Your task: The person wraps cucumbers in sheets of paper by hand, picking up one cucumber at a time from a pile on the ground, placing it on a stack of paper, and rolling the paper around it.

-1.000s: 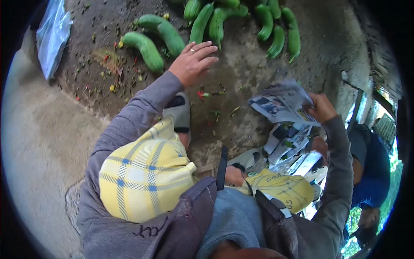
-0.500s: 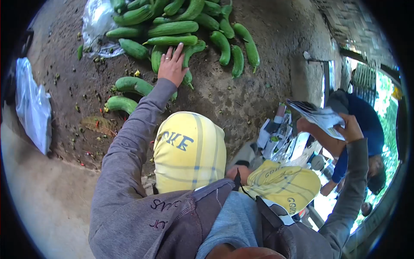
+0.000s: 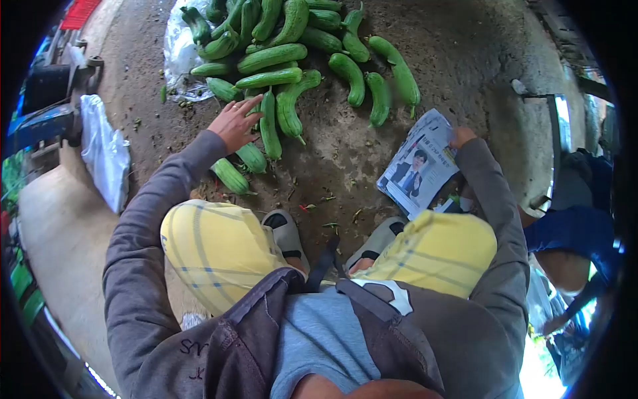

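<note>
Green cucumber-like vegetables (image 3: 272, 58) lie in a heap on the dirt floor, with several loose ones around it. My left hand (image 3: 236, 125) is spread over the lower left of the heap, fingers apart, its fingertips by an upright vegetable (image 3: 270, 126). Two more vegetables (image 3: 231, 177) lie just below that hand. On the right, my right hand (image 3: 463, 137) grips the upper right edge of a stack of newspaper sheets (image 3: 419, 166), which carries a photo of a person in a suit. The newspaper hangs in front of my right knee.
Clear plastic (image 3: 181, 56) lies under the heap's left side. Another plastic bag (image 3: 105, 153) is at the left, near a blue and black object (image 3: 46, 110). My sandalled feet (image 3: 287, 234) are between my knees. Another person in dark blue (image 3: 578, 233) is at the far right.
My view has turned toward the right. My right hand has brought the newspaper inward, in front of my right knee. My left hand has shifted left off the vegetables it was on.
</note>
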`<state>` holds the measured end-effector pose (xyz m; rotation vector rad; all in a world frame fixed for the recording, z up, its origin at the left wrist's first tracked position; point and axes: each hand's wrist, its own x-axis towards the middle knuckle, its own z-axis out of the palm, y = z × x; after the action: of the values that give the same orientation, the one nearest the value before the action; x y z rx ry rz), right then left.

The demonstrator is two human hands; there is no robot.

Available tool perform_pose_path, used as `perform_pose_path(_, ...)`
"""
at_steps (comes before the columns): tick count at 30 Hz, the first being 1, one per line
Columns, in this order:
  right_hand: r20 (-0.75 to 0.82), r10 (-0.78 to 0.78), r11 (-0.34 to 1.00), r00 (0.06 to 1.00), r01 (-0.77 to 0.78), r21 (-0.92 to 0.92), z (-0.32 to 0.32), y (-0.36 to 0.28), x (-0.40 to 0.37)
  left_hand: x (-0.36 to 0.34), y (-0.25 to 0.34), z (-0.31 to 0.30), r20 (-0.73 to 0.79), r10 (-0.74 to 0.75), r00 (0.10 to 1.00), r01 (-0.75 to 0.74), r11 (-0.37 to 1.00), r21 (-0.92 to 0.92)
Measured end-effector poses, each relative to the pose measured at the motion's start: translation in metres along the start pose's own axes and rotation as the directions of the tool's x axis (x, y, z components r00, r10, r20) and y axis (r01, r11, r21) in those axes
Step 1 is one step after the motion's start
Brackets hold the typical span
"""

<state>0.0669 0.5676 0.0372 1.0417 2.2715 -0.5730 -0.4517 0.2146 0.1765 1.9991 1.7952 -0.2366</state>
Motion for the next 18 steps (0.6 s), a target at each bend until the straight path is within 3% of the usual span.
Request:
perform_pose_path(1, -0.106, 0.027, 0.997, 0.994, -0.035, -0.075, 0.001, -0.011, 0.006, -0.007, 0.004, -0.010, 0.051, -0.020, 0.998, 0.019, 1.000, 0.007)
perform_pose_path(2, 0.190, 0.077, 0.995, 0.979, -0.063, -0.080, -0.018, -0.014, 0.019, -0.015, 0.008, -0.021, 0.103, -0.039, 0.994, 0.038, 0.999, 0.012)
perform_pose_path(3, 0.159, 0.027, 0.999, 0.987, -0.023, -0.031, -0.031, -0.024, 0.014, -0.020, 0.014, -0.033, 0.149, -0.059, 0.987, 0.056, 0.998, 0.020)
perform_pose_path(5, 0.071, -0.067, 0.997, 0.995, 0.063, 0.052, -0.050, -0.036, 0.013, -0.025, 0.028, -0.051, 0.175, -0.048, 0.983, 0.041, 0.998, 0.041)
perform_pose_path(7, -0.352, -0.131, 0.981, 0.927, 0.171, 0.086, -0.047, -0.049, 0.032, -0.014, 0.051, -0.058, 0.196, 0.001, 0.981, -0.003, 1.000, 0.013)
perform_pose_path(9, -0.293, -0.045, 0.929, 0.955, 0.148, 0.338, -0.066, -0.077, 0.052, 0.013, 0.082, -0.050, 0.124, 0.075, 0.990, -0.072, 0.997, -0.026)
perform_pose_path(11, -0.451, -0.015, 0.808, 0.892, 0.277, 0.520, -0.059, -0.114, 0.070, 0.043, 0.120, -0.028, 0.090, 0.173, 0.981, -0.167, 0.984, -0.067)
perform_pose_path(13, -0.513, -0.004, 0.943, 0.858, 0.173, 0.283, -0.050, -0.147, 0.070, 0.066, 0.163, 0.006, 0.148, 0.344, 0.927, -0.332, 0.938, -0.096)
perform_pose_path(15, -0.527, 0.029, 0.947, 0.850, 0.145, 0.287, -0.030, -0.142, 0.091, 0.093, 0.213, 0.039, 0.270, 0.439, 0.857, -0.456, 0.890, 0.000)
perform_pose_path(17, -0.357, 0.023, 0.876, 0.934, 0.153, 0.458, -0.044, -0.118, 0.086, 0.116, 0.252, 0.066, 0.099, 0.531, 0.842, -0.530, 0.847, -0.037)
perform_pose_path(18, -0.269, -0.001, 0.836, 0.963, 0.149, 0.529, -0.048, -0.109, 0.081, 0.127, 0.267, 0.074, 0.087, 0.529, 0.844, -0.527, 0.848, -0.047)
